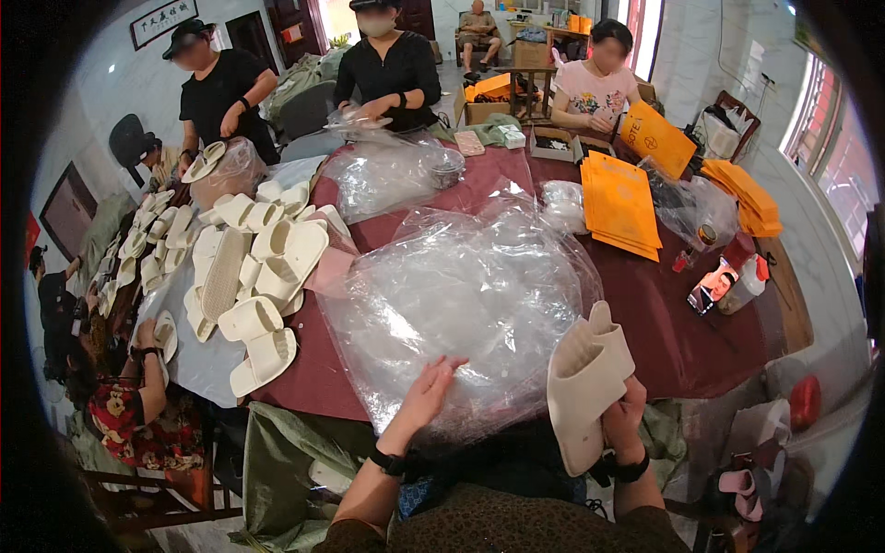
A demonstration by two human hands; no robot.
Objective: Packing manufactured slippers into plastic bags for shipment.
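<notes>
You are holding a pair of cream-white foam slide slippers [584, 387] upright in your right hand [625, 413], the fingers wrapped around their lower edge, so the soles are facing you just above the near edge of the dark red cloth-covered table [664, 323]. Your left hand [430, 390] is lying open and flat, fingers spread, on the big crumpled heap of clear plastic bags [461, 295] that is spreading across the middle of the table, just left of the slippers. Further left, a loose pile of matching cream slide slippers [253, 276] is lying on a pale sheet, with more of them trailing toward the far left. To the right of the bags, a stack of flat orange paper envelopes [619, 205] is sitting on the cloth, and a second orange stack [745, 195] is lying well apart near the table's right edge. A phone with a lit screen [712, 288] is resting beside a small white bottle [749, 284]. Other people are working around the far and left sides; one person in black [221, 92] is handling a slipper over a clear bag.
</notes>
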